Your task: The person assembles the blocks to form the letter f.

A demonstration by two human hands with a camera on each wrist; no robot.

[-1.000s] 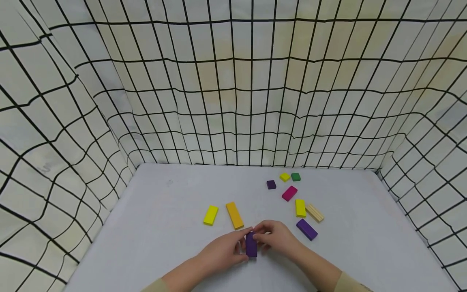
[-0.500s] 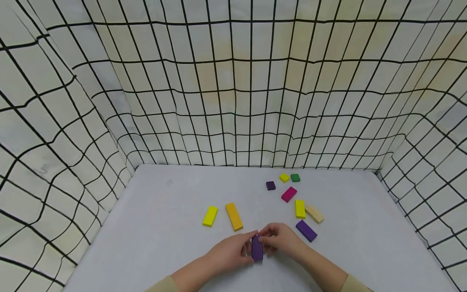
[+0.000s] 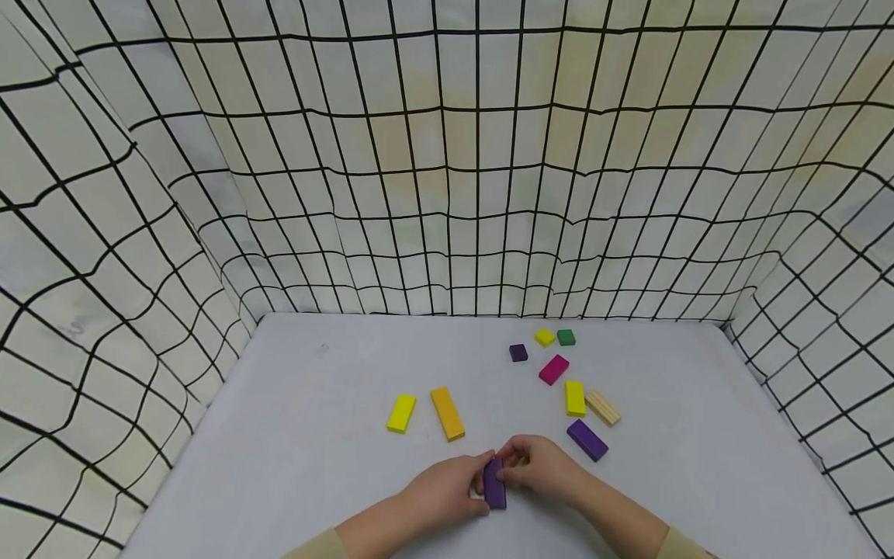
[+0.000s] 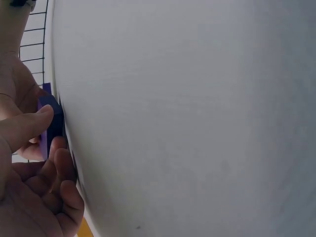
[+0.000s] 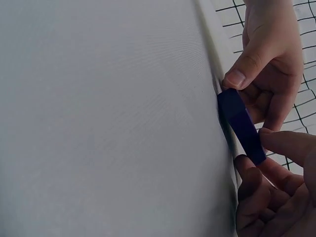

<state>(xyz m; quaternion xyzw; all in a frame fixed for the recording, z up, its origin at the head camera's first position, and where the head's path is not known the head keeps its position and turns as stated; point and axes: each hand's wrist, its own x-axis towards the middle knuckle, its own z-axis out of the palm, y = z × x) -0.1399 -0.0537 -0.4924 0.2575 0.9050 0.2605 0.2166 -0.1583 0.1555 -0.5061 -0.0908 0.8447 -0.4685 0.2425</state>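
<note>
A purple rectangular block (image 3: pixel 495 485) lies between my two hands at the near middle of the table. My left hand (image 3: pixel 443 489) grips it from the left, thumb at the near end and forefinger by the far end. From the right, my right hand (image 3: pixel 545 468) pinches the far part, its thumb against the block's side. The left wrist view shows the purple block (image 4: pixel 55 121) with a thumb on its end, close over the white surface. Seen from the right wrist, the block (image 5: pixel 241 123) spans from one hand to the other.
Beyond the hands lie a yellow block (image 3: pixel 401 414) and an orange block (image 3: pixel 448 414). To the right are another purple block (image 3: pixel 587 440), a yellow block (image 3: pixel 575 398), light wooden sticks (image 3: pixel 603 407) and a magenta block (image 3: pixel 554 369). Small cubes (image 3: pixel 518 353) lie farther back. Black-gridded white cloth (image 3: pixel 447 233) surrounds the table.
Both hands have shifted slightly right and nearer the person, carrying the purple block with them. The other blocks have stayed put.
</note>
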